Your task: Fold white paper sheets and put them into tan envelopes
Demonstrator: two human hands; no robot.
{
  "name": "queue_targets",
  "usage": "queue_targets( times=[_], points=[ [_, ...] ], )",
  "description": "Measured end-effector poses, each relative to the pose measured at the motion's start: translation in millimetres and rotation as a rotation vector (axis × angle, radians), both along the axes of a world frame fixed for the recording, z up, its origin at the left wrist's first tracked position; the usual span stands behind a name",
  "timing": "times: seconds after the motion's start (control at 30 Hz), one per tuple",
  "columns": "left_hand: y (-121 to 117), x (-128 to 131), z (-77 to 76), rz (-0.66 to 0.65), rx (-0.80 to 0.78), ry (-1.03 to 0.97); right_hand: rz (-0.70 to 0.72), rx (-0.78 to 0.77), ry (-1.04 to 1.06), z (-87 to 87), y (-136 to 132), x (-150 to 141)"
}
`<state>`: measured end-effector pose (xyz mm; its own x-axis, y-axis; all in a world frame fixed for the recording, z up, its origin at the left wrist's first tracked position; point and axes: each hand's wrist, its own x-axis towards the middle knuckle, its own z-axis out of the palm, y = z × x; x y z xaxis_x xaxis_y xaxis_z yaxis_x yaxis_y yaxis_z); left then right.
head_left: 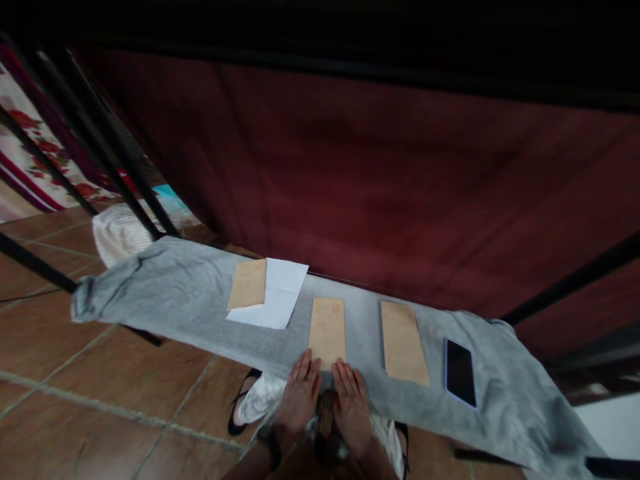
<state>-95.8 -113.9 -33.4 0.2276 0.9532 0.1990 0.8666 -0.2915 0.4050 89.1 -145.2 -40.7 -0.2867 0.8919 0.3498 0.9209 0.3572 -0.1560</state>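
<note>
A brown paper envelope [327,330] with faint red print at its top right lies flat in front of me on the grey cloth. My left hand [301,387] rests with stretched fingers at its lower left corner. At the lower right corner lie the fingertips of my right hand [350,393], also stretched out flat. Neither hand grips anything. To the right is another brown envelope or a stack of them [404,343]. On the left, a smaller brown envelope [248,283] partly covers a white sheet of paper [283,293] with a crease across it.
A phone [460,372] with a dark screen and pale purple edge lies at the right. Grey cloth [175,293] covers the narrow bench. Behind it hangs a dark red cloth [350,180]. Black metal bars [575,283] stand at both ends, above a tiled floor [125,373].
</note>
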Motion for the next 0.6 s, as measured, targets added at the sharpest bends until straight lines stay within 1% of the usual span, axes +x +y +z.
queue_targets(
  times=[0.07,0.17,0.23,0.27,0.37,0.47,0.6],
  points=[
    [6.4,8.8,6.4,0.078,-0.059,-0.132,0.018,0.03,-0.005,-3.7,0.0,1.4],
    [22.4,17.4,17.7,0.171,-0.139,-0.525,0.024,0.052,-0.003,-5.5,-0.1,2.3],
    [34.1,17.9,25.1,0.202,-0.205,-0.729,0.013,0.043,0.011,-4.0,-0.4,1.6],
    [39.1,17.0,28.6,0.209,-0.232,-0.782,0.007,0.038,0.023,-2.7,-0.6,0.8],
    [47.4,13.6,37.7,0.206,-0.271,-0.852,-0.016,0.045,0.083,1.2,-1.0,-3.2],
    [46.7,14.0,45.5,0.193,-0.302,-0.93,-0.048,0.084,0.168,4.1,-0.6,-10.6],
    [45.0,23.8,59.0,0.181,-0.328,-0.981,-0.129,0.095,0.312,11.1,6.3,-22.9]
  ],
)
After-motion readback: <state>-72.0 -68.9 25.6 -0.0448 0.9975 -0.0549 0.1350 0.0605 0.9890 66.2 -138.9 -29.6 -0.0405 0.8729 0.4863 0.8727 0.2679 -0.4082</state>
